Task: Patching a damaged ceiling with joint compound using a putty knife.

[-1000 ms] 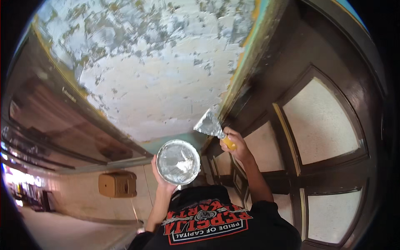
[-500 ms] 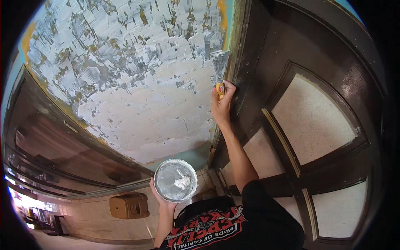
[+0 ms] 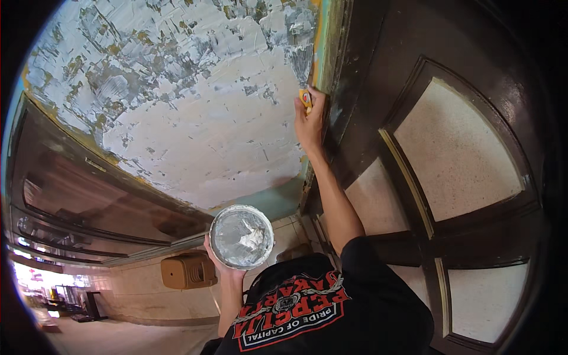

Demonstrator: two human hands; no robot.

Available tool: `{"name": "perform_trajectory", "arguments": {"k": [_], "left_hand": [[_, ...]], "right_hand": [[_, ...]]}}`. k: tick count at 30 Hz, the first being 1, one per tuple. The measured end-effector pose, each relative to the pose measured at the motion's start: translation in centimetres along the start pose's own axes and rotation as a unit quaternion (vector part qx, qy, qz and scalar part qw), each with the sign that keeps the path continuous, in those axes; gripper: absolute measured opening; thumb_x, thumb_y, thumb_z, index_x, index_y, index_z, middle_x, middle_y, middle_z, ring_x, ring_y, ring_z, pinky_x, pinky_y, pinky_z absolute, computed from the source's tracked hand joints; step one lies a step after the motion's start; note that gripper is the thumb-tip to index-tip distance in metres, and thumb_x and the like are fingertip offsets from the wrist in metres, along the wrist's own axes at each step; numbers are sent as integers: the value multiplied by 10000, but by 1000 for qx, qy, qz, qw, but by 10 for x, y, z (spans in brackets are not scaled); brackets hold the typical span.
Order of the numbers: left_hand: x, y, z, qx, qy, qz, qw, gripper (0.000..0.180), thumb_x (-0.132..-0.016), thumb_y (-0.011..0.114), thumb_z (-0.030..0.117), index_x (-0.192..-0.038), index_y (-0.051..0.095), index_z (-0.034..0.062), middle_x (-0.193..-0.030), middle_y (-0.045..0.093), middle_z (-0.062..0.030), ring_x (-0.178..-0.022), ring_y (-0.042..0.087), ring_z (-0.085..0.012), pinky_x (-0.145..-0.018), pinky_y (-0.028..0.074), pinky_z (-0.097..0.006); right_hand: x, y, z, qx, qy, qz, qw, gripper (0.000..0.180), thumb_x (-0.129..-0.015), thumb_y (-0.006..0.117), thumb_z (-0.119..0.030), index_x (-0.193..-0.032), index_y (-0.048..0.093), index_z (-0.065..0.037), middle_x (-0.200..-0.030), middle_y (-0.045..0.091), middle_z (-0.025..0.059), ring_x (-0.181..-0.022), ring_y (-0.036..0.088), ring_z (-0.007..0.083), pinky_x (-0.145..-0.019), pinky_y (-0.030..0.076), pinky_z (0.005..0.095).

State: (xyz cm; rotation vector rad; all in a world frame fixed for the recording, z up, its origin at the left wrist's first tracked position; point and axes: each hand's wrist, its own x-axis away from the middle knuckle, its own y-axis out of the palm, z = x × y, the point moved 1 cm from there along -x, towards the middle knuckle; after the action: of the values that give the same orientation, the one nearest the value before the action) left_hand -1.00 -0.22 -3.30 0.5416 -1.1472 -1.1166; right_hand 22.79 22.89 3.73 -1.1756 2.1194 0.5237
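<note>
My right hand [image 3: 309,121] grips the yellow handle of a putty knife [image 3: 300,65], its wide grey-smeared blade against the wall [image 3: 195,142] close to the right-hand door frame. White putty coats the wall, smooth lower down and patchy above, where grey and brownish marks show through. Low in front of me, my left hand [image 3: 228,272] supports a round tub [image 3: 231,242] from its left side and below; most of those fingers are hidden behind it. Inside the tub, a lump of white putty [image 3: 253,236] lies on a grey-smeared surface.
A dark wooden door [image 3: 408,195] with pale panels stands close on my right. Dark glossy woodwork [image 3: 89,189] runs along the left. On the tiled floor below sits a brown plastic stool [image 3: 188,271], with dark furniture [image 3: 89,307] farther off at lower left.
On the wall, the putty knife and my right hand have shifted upward and slightly left in view. The tub and my left hand also sit a little higher and farther left.
</note>
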Motion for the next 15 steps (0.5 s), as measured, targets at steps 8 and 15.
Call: {"name": "perform_trajectory", "arguments": {"k": [8, 15], "left_hand": [[2, 5, -6, -18, -7, 8, 1000, 697, -821, 425, 615, -1285, 451, 96, -1299, 451, -131, -1145, 463, -330, -943, 408, -496], [3, 7, -8, -8, -3, -21, 1000, 708, -816, 431, 617, -1292, 444, 94, -1302, 447, -137, -1143, 460, -338, -938, 410, -507]], "right_hand": [[-17, 1, 2, -94, -5, 12, 995, 290, -950, 481, -160, -1166, 375, 2, -933, 540, 86, -756, 476, 112, -712, 423, 243], [-40, 8, 6, -58, -4, -2, 998, 251, -934, 517, -186, -1093, 451, -4, -910, 560, 112, -795, 561, 180, -716, 459, 295]]}}
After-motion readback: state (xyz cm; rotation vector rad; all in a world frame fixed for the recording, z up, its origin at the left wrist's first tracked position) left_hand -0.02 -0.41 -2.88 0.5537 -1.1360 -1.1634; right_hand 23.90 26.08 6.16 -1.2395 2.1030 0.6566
